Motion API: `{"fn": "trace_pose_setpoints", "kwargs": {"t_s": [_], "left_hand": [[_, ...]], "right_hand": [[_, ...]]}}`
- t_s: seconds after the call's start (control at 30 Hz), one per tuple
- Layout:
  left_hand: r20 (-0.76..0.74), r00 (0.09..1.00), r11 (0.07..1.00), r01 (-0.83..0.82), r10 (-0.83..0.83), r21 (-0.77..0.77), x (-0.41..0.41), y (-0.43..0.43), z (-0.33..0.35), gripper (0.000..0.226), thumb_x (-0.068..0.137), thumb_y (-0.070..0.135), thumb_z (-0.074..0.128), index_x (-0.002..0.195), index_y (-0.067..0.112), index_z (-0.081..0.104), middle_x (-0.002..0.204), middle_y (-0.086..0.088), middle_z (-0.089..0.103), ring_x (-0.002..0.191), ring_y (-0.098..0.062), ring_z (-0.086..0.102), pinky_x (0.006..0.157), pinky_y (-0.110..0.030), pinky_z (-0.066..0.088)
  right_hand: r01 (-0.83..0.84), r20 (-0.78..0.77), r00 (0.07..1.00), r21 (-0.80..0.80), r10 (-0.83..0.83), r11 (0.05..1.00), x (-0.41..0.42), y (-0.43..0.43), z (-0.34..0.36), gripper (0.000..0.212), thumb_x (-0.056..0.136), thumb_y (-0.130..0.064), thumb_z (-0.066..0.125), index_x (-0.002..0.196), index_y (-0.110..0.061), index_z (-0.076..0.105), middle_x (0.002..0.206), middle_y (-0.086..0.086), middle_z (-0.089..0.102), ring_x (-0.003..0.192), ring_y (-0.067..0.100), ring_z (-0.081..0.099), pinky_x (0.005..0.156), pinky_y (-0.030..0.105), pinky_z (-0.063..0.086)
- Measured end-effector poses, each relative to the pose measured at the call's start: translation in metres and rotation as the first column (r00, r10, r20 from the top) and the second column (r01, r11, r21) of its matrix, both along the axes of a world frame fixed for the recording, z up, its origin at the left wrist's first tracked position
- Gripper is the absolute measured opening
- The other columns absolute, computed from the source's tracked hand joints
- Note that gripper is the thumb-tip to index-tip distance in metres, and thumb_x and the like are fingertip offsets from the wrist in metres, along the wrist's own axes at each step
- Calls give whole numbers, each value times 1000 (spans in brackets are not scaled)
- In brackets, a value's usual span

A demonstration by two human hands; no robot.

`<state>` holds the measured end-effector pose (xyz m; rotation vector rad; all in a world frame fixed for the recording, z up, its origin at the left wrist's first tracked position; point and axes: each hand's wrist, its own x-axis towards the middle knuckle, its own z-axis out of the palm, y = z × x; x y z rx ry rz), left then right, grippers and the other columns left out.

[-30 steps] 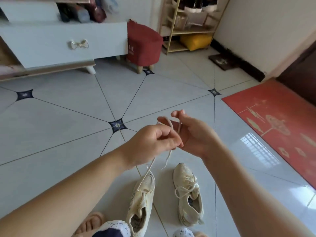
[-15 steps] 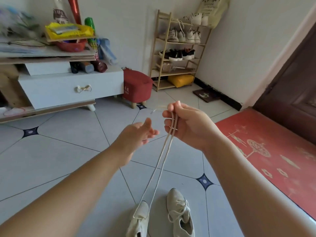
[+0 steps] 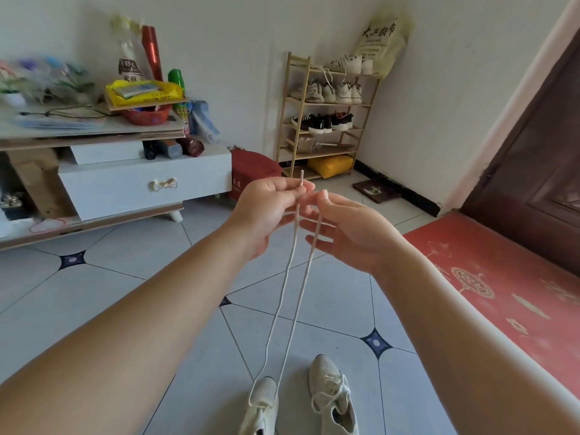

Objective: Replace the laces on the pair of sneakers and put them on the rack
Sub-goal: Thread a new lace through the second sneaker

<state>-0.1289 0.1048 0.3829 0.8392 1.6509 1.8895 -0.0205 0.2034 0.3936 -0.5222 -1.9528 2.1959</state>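
Two cream sneakers stand on the tiled floor at the bottom of the view. The left sneaker (image 3: 261, 406) has a white lace (image 3: 284, 290) running up from it in two strands to my raised hands. My left hand (image 3: 266, 211) pinches one lace end, whose tip sticks up above the fingers. My right hand (image 3: 348, 227) holds the other strand between thumb and forefinger, the other fingers spread. The right sneaker (image 3: 334, 397) is laced and lies untouched. A wooden shoe rack (image 3: 323, 117) stands against the far wall.
A white drawer cabinet (image 3: 144, 183) cluttered with bottles and bags lines the left wall. A red stool (image 3: 254, 171) sits beside the rack. A red mat (image 3: 502, 284) lies before a dark door at right. A small mat (image 3: 375, 190) lies near the rack.
Both hands rose higher and pulled the lace strands taut and long from the left sneaker. My left hand, open half a second ago, now pinches one end.
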Motion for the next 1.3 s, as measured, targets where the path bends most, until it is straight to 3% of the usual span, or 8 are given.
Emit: {"fn": "trace_pose_setpoints", "kwargs": {"t_s": [0.27, 0.4, 0.5, 0.7, 0.8, 0.93, 1.1, 1.3], "left_hand": [[-89, 996, 996, 11, -20, -90, 0, -1, -21, 10, 87, 18, 61, 84, 22, 69, 73, 6, 70, 75, -10, 66, 71, -26, 53], [-104, 994, 983, 8, -28, -183, -5, 1, -61, 18, 89, 10, 56, 78, 21, 66, 71, 5, 65, 61, -7, 61, 70, -26, 55], [-111, 992, 948, 25, -63, -317, -12, 0, -114, 17, 90, 9, 54, 84, 20, 65, 71, 3, 61, 55, -4, 54, 60, -25, 53], [-122, 989, 824, -5, -78, -567, -28, -3, -230, 26, 89, 6, 45, 111, 20, 43, 74, 4, 62, 59, -15, 47, 58, -26, 39], [-133, 977, 755, 38, -165, -655, -33, -11, -280, 23, 88, 1, 40, 100, 20, 47, 74, 2, 62, 61, -15, 48, 51, -16, 37], [-32, 968, 643, 141, -250, -752, -22, -30, -343, 27, 85, -3, 46, 80, 16, 65, 85, 1, 63, 81, -10, 55, 64, -5, 36], [15, 980, 514, 118, -200, -850, 7, -57, -409, 11, 80, 15, 63, 90, 13, 60, 97, -5, 61, 87, -19, 56, 70, -23, 38], [-11, 999, 562, 15, -44, -827, 39, -69, -442, 18, 80, 21, 66, 94, 10, 60, 96, -2, 63, 86, -15, 59, 68, -17, 39]], "right_hand": [[126, -13, 992, -4, -126, 992, -3, 7, -13, 28, 96, -32, 47, 87, -31, 73, 97, -1, 56, 94, 15, 53, 84, 33, 46], [173, -14, 985, 81, -172, 982, -15, 11, -52, 26, 96, -34, 47, 94, -29, 73, 63, -5, 42, 58, 7, 42, 67, 25, 45], [175, 85, 979, 94, -183, 980, -25, 16, -105, 28, 97, -32, 45, 97, -23, 71, 57, -6, 34, 51, 7, 32, 57, 22, 37], [94, 279, 956, 7, -92, 996, -34, 25, -219, 31, 97, -2, 39, 101, -17, 66, 66, 0, 56, 56, 10, 36, 55, 20, 37], [44, 361, 932, -14, -36, 999, -32, 23, -269, 22, 97, -7, 44, 101, -20, 61, 72, -5, 71, 56, 7, 48, 57, 17, 43], [-50, 507, 861, 1, 42, 999, -26, 13, -330, 14, 96, -15, 49, 86, -14, 58, 72, -2, 71, 56, 5, 59, 57, 17, 47], [-68, 636, 769, -13, 61, 998, -9, -5, -392, 12, 92, -16, 56, 81, -15, 60, 71, -1, 68, 53, 5, 59, 56, 18, 48], [-156, 671, 741, 153, 14, 976, 3, -37, -428, 15, 91, -19, 52, 77, -23, 54, 87, -2, 71, 70, 14, 63, 62, 26, 47]]}}
